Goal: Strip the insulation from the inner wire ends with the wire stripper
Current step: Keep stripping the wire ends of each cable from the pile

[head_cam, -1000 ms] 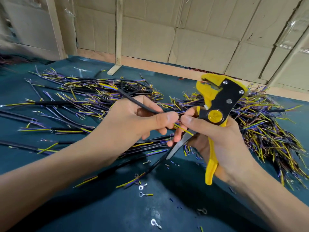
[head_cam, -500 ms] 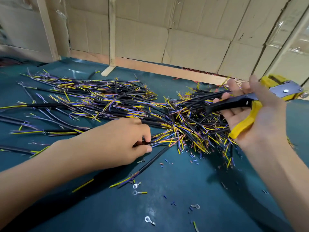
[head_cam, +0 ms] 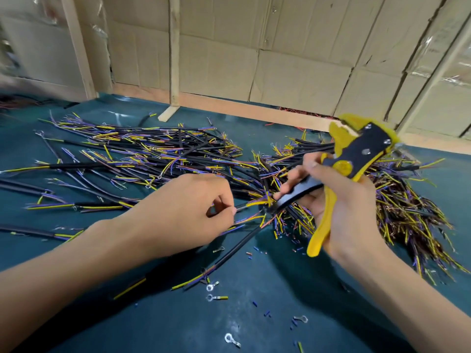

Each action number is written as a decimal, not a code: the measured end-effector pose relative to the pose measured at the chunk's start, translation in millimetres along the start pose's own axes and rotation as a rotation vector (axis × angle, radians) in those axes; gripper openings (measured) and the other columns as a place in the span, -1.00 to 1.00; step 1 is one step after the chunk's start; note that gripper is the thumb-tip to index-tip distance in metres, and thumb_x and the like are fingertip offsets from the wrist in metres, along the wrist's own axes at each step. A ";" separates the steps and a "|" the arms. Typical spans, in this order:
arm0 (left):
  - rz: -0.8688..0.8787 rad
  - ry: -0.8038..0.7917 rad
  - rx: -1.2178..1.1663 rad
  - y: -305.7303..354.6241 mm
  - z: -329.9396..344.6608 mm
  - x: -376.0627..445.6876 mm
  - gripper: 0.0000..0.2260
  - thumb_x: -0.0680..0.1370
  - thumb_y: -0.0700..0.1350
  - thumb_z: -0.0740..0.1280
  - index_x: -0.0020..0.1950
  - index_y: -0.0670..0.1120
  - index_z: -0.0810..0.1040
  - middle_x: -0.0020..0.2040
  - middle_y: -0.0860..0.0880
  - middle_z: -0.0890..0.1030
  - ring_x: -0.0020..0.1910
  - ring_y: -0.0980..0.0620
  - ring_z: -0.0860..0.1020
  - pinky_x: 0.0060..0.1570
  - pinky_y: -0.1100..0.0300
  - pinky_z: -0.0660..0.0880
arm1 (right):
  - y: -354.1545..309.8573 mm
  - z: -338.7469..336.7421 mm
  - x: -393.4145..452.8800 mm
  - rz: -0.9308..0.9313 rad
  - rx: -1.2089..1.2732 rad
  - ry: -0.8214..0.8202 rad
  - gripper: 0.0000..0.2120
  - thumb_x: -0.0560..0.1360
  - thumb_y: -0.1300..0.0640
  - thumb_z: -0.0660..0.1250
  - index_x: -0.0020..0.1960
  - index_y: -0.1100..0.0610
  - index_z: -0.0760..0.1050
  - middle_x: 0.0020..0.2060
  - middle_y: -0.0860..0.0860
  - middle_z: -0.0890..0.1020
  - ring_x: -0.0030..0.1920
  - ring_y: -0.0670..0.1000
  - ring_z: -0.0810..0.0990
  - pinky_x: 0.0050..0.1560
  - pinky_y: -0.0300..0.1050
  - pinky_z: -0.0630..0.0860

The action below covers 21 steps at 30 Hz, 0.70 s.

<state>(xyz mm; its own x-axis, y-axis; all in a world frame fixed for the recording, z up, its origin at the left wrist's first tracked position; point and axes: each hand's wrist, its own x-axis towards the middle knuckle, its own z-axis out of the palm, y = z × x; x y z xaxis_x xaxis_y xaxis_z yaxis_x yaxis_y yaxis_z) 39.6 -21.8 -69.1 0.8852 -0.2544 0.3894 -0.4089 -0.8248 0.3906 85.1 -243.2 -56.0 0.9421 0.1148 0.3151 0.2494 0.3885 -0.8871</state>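
My right hand (head_cam: 341, 200) grips a yellow and black wire stripper (head_cam: 356, 154), jaws up and to the right, handles pointing down toward me. My left hand (head_cam: 183, 210) lies low over the green mat, its thumb and fingertips pinching the thin inner wire ends of a black cable (head_cam: 242, 240) that runs down-left across the mat. The stripper's black handle end sits just right of those pinched yellow and purple wire ends (head_cam: 257, 202). The stripper jaws are away from the wires.
Two big heaps of black cables with yellow and purple ends cover the mat: one at the back left (head_cam: 153, 159), one at the right (head_cam: 407, 212). Ring terminals (head_cam: 212, 286) and bits of cut insulation (head_cam: 254, 250) litter the near mat. Cardboard walls and a wooden post (head_cam: 174, 59) stand behind.
My right hand has swung the stripper back from the far right toward the middle and closed round its handles. My left hand has stayed low on the mat, picking at a cable's ends.
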 end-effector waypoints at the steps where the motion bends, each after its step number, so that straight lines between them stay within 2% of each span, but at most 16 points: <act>1: -0.013 0.052 -0.047 1.1 -1.3 0.5 -0.93 0.53 0.03 0.34 -0.13 0.08 0.53 -0.24 0.21 0.56 -0.17 0.30 0.50 -0.20 0.40 0.36 | 1.8 0.4 -0.9 0.015 -0.017 -0.016 -0.97 0.48 0.30 0.36 -0.14 0.25 0.51 -0.27 0.25 0.59 -0.34 0.24 0.58 -0.20 0.20 0.61; 5: 0.013 0.162 -0.122 3.4 -9.1 2.1 -0.96 0.61 -0.02 0.26 0.05 0.09 0.44 -0.21 0.17 0.60 -0.23 0.23 0.51 -0.18 0.43 0.36 | 8.3 3.4 -4.6 0.066 -0.113 -0.082 -0.95 0.44 0.26 0.43 -0.16 0.20 0.56 -0.06 0.35 0.66 -0.34 0.24 0.58 -0.21 0.20 0.62; 7: 0.056 0.132 -0.111 3.4 -12.5 1.8 -0.86 0.63 -0.08 0.25 0.17 0.06 0.44 -0.11 0.20 0.61 -0.15 0.27 0.52 -0.11 0.47 0.36 | 10.2 5.7 -7.0 0.061 -0.127 -0.100 -0.92 0.43 0.26 0.47 -0.12 0.22 0.58 -0.06 0.40 0.63 -0.33 0.26 0.60 -0.20 0.19 0.61; 9: 0.092 0.067 -0.088 3.6 -12.8 0.2 -0.80 0.62 -0.13 0.27 0.23 0.06 0.45 -0.06 0.21 0.59 -0.07 0.28 0.51 -0.07 0.49 0.35 | 10.6 7.3 -8.4 0.029 -0.099 -0.090 -0.84 0.41 0.29 0.48 -0.07 0.30 0.54 -0.13 0.35 0.64 -0.32 0.28 0.62 -0.19 0.21 0.62; 13: 0.118 0.021 -0.079 5.5 -10.0 -2.9 -0.75 0.57 -0.05 0.24 0.23 0.13 0.43 -0.09 0.22 0.54 -0.21 0.23 0.50 -0.15 0.46 0.34 | 7.9 8.6 -8.0 -0.012 -0.090 -0.081 -0.87 0.44 0.41 0.46 -0.08 0.29 0.54 -0.21 0.32 0.61 -0.29 0.32 0.65 -0.16 0.25 0.63; 17: 0.122 0.100 -0.125 8.8 -4.5 -3.6 -0.82 0.60 0.00 0.31 0.20 0.14 0.50 -0.12 0.18 0.57 -0.17 0.18 0.51 -0.18 0.42 0.38 | 9.4 9.4 -8.9 -0.004 -0.109 -0.090 -0.87 0.42 0.37 0.49 -0.09 0.28 0.56 -0.25 0.29 0.63 -0.26 0.34 0.68 -0.13 0.26 0.63; 21: -0.005 0.128 -0.425 15.4 -1.4 -0.6 -0.92 0.56 0.01 0.36 0.04 0.15 0.57 -0.16 0.09 0.63 -0.39 0.11 0.46 -0.35 0.29 0.40 | 10.6 10.5 -7.6 -0.003 -0.114 -0.090 -0.86 0.40 0.30 0.50 -0.08 0.27 0.58 -0.29 0.25 0.63 -0.26 0.33 0.68 -0.12 0.37 0.64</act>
<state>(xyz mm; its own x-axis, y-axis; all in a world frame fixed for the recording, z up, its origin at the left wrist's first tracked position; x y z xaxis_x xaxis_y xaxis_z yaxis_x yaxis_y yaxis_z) 32.5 -33.6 -62.2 0.8636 -0.1648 0.4764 -0.4836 -0.5380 0.6905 78.3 -230.4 -64.2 0.9186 0.1973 0.3425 0.2811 0.2828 -0.9170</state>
